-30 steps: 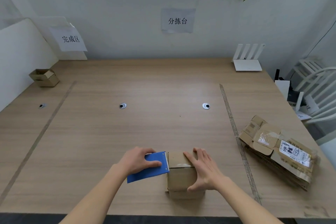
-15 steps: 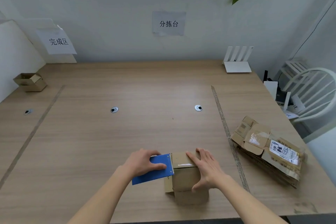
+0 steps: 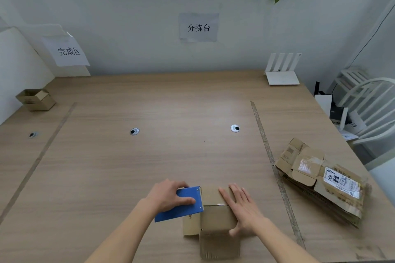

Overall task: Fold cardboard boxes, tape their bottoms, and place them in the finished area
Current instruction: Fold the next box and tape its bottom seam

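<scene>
A small cardboard box (image 3: 215,218) stands upside down at the table's near edge, its bottom flaps closed on top and two flaps hanging out at the left and front. My left hand (image 3: 168,195) grips a blue tape dispenser (image 3: 181,205) pressed against the box's left top edge. My right hand (image 3: 243,209) lies flat with straight fingers on the box's right side and top, thumb down its front face. One finished open box (image 3: 35,99) sits at the far left beneath the finished-area sign (image 3: 68,51).
A stack of flattened cardboard boxes (image 3: 320,179) lies at the right, past a tape line (image 3: 271,160) on the wooden table (image 3: 171,113). A white router (image 3: 282,72) stands at the back right. A white chair (image 3: 372,109) is beyond the table's right edge.
The left hand has kept the dispenser at the box's left edge; the right hand slid slightly down the box's right side. The view shifted a little.
</scene>
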`<action>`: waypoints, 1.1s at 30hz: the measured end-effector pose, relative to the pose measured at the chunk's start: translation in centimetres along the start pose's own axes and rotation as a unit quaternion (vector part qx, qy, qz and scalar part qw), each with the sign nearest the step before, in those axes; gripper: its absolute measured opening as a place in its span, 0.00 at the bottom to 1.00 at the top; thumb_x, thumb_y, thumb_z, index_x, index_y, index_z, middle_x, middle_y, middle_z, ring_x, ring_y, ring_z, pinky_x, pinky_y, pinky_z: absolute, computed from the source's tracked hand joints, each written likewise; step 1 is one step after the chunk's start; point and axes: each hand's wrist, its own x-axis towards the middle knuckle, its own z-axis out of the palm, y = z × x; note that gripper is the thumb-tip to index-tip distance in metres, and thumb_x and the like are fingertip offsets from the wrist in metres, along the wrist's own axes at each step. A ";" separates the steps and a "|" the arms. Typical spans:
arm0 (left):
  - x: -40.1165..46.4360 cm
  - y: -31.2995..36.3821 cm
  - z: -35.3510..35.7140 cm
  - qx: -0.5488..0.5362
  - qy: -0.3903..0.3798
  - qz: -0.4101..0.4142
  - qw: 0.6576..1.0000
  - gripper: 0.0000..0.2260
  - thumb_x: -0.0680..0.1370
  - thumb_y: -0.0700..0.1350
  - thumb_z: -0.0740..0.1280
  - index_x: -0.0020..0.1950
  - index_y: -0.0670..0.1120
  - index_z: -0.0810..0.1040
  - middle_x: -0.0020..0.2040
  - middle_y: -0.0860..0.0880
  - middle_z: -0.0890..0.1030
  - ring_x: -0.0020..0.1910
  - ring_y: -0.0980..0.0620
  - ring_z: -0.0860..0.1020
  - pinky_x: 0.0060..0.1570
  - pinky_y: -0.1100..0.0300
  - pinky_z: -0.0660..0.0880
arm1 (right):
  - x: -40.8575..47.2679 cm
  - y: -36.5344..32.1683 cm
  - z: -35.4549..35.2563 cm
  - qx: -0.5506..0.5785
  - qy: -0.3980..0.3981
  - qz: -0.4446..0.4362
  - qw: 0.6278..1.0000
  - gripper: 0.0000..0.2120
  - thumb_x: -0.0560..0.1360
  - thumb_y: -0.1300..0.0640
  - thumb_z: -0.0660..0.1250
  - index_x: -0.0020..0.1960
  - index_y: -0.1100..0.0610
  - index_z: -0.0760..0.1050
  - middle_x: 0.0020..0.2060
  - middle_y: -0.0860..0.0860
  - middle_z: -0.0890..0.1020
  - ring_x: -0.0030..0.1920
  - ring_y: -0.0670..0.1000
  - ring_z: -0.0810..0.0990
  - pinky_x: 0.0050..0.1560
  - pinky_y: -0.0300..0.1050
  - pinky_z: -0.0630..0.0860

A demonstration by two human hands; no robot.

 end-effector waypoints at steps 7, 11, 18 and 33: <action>1.2 -0.8 2.0 0.001 -0.002 -0.003 1.000 0.28 0.67 0.76 0.62 0.61 0.64 0.76 0.47 0.62 0.79 0.44 0.59 0.77 0.40 0.62 0.69 | 1.3 0.6 1.2 0.008 -0.016 0.010 1.000 0.64 0.64 0.40 0.75 0.78 0.42 0.27 0.80 0.57 0.37 0.79 0.58 0.32 0.79 0.56 0.34; 1.7 -1.4 2.0 0.013 -0.005 -0.008 1.000 0.28 0.68 0.76 0.62 0.62 0.64 0.76 0.49 0.61 0.80 0.45 0.58 0.76 0.40 0.61 0.69 | 1.9 0.7 1.8 0.019 -0.013 0.009 1.000 0.62 0.65 0.28 0.69 0.78 0.42 0.26 0.80 0.56 0.34 0.79 0.57 0.29 0.78 0.58 0.32; 2.5 -1.9 1.8 0.022 -0.024 -0.003 0.999 0.28 0.67 0.76 0.63 0.62 0.64 0.76 0.50 0.61 0.81 0.46 0.58 0.77 0.43 0.60 0.72 | 2.6 0.3 2.4 0.051 0.037 0.048 0.997 0.44 0.70 0.20 0.38 0.80 0.39 0.34 0.81 0.52 0.36 0.79 0.51 0.30 0.73 0.51 0.23; 3.3 -3.9 2.1 0.158 -0.056 0.020 0.986 0.29 0.69 0.75 0.60 0.64 0.61 0.76 0.53 0.55 0.83 0.49 0.50 0.80 0.43 0.55 0.72 | 2.1 -0.2 3.5 0.019 0.046 0.061 0.997 0.41 0.73 0.22 0.43 0.76 0.36 0.28 0.81 0.51 0.37 0.80 0.52 0.32 0.73 0.52 0.24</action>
